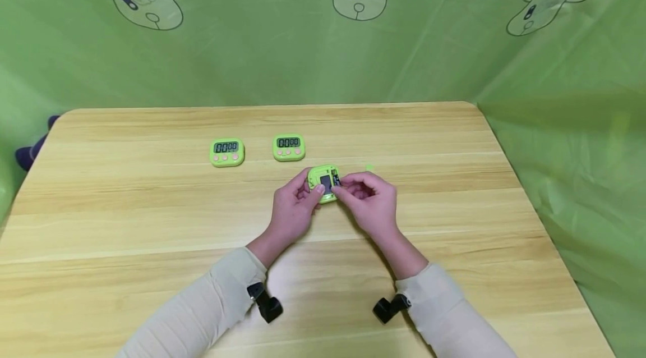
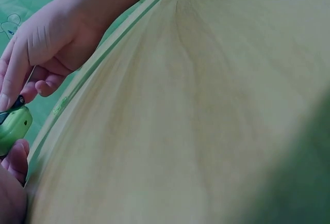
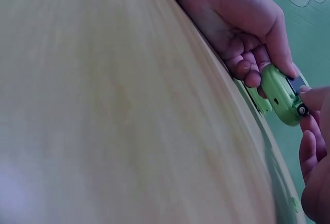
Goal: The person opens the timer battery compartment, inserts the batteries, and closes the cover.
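Observation:
A green digital timer (image 1: pixel 319 174) is held in my left hand (image 1: pixel 295 206), its back facing up and its battery compartment uncovered. The left thumb presses on the timer's back, with the fingers underneath. At the compartment on the right side, my right hand (image 1: pixel 370 203) pinches a dark battery (image 3: pixel 302 110) between thumb and forefinger; its metal end shows in the right wrist view. How far the battery sits in the slot is hard to tell. In the left wrist view, the right hand's thumb and fingers meet over the timer's edge.
Two more green timers, a left one (image 1: pixel 227 152) and a right one (image 1: pixel 289 147), lie face up beyond my hands, their displays showing zeros. A small green piece (image 1: pixel 369 168) lies on the wooden table (image 1: pixel 151 206) beyond my right hand. A green curtain (image 1: pixel 282 60) hangs behind the table.

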Tool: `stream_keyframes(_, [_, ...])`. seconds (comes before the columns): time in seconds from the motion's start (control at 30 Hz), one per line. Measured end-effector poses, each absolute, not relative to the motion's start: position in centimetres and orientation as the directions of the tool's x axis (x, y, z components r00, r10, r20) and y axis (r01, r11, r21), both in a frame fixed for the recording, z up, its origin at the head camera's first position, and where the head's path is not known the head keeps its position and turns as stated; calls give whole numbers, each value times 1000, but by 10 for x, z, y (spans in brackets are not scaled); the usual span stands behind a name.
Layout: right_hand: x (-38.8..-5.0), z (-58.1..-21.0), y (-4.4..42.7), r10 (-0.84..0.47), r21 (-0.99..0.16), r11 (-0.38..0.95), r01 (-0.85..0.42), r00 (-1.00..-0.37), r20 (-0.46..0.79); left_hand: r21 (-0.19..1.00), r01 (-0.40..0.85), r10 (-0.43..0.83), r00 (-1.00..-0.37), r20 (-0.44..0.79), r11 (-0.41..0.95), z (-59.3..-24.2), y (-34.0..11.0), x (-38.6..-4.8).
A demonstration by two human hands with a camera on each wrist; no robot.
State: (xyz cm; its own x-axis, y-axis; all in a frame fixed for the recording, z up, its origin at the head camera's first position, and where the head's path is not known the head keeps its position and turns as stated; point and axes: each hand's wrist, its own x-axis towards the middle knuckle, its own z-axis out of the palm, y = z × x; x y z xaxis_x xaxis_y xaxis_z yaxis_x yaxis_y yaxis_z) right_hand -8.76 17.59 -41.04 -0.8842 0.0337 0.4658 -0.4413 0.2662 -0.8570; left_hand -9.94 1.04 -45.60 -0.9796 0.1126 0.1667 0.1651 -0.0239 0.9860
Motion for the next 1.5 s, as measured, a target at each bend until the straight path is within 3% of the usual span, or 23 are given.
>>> stream_keyframes(0.33, [-86, -410, 172, -25, -773, 393, -498, -846, 532, 986, 166, 104, -981, 167, -15, -457, 11, -100])
stream_keyframes(0.57, [-83, -406, 183, -175, -794, 368, -485, -874, 453, 992, 124, 97, -987, 125, -25, -455, 10, -99])
stream_keyframes(0.83, [-86, -407, 184, -205, -851, 390, -350, -935, 290, 994, 105, 103, -989, 107, -26, -452, 9, -99])
stream_keyframes(1.07, [-100, -431, 191, -108, -953, 257, -160, -985, 136, 996, 72, 139, -987, 78, -53, -452, 10, -98])
stream_keyframes(1.2, [-104, -434, 197, -80, -957, 255, -137, -990, 121, 996, 72, 134, -988, 79, -56, -451, 10, -98])
stream_keyframes(1.37, [-111, -430, 208, 66, -906, 394, -152, -979, 193, 994, 91, 122, -988, 97, -54, -452, 9, -99])
stream_keyframes(1.5, [-118, -431, 219, 201, -796, 603, -55, -955, 218, 992, 113, 122, -985, 118, -52, -453, 9, -100])
